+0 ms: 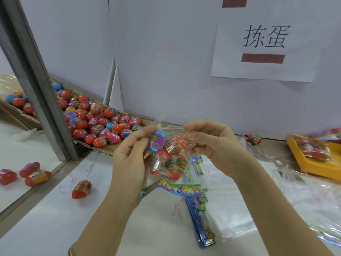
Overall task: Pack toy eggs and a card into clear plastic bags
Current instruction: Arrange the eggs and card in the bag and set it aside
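**A:** While I hold the clear bag [172, 128] above the tabletop [156, 228], my left grip [129, 157] pinches its top left edge and my right grip [212, 145] pinches its top right edge.

**B:** How many eggs are in it?

**A:** Four: one blue egg [157, 143] and three red eggs [159, 161].

**B:** Cards?

**A:** One card [171, 189] just under those eggs. I cannot tell whether it is inside. A stack of cards [201, 218] lies below the bag, too overlapped to count.

**B:** Loose eggs?

**A:** Two: one loose egg [81, 189] lower left of the bag and a second egg [254, 139] right of it. The cardboard tray [103, 151] left of the bag holds too many to count.
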Demonstrator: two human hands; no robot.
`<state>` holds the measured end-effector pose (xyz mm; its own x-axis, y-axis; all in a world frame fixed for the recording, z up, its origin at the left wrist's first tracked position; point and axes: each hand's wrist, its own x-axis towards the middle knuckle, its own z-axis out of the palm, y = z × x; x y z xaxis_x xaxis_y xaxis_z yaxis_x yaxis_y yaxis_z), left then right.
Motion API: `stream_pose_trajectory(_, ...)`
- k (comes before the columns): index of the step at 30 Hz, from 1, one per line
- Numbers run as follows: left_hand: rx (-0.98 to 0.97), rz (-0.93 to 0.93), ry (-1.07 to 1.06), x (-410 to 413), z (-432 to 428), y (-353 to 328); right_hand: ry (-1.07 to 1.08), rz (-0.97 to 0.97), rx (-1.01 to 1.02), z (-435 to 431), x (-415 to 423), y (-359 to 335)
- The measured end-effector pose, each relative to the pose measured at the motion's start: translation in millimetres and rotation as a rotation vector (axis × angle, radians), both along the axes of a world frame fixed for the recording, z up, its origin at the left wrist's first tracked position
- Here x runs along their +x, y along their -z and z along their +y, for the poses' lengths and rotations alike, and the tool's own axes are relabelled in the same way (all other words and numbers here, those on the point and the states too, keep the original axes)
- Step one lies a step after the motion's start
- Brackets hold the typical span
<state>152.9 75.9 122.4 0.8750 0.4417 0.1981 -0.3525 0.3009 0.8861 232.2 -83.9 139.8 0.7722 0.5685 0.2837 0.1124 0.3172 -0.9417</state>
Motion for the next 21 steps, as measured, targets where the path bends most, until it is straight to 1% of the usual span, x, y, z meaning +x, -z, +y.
stream_pose_trajectory(3, 0.003, -0.015, -0.005, -1, 0, 0, 0.014, -0.003, 0.000, -1, 1, 0)
stream_pose_trajectory(6, -0.061, -0.025, 0.017, -2, 3, 0, -0.003, -0.016, 0.002, -2, 0, -1)
stream_pose_trajectory(9, -0.072, -0.016, 0.054, -1, 6, 0, -0.014, -0.047, -0.008, -3, 0, -3)
stream_pose_trajectory(17, -0.130, -0.066, 0.225, 4, 10, 5, 0.012, -0.157, -0.031, -7, -3, -14)
stream_pose_trajectory(21, -0.155, -0.098, 0.275, 3, 11, 4, 0.025, -0.151, -0.002, -5, -5, -13)
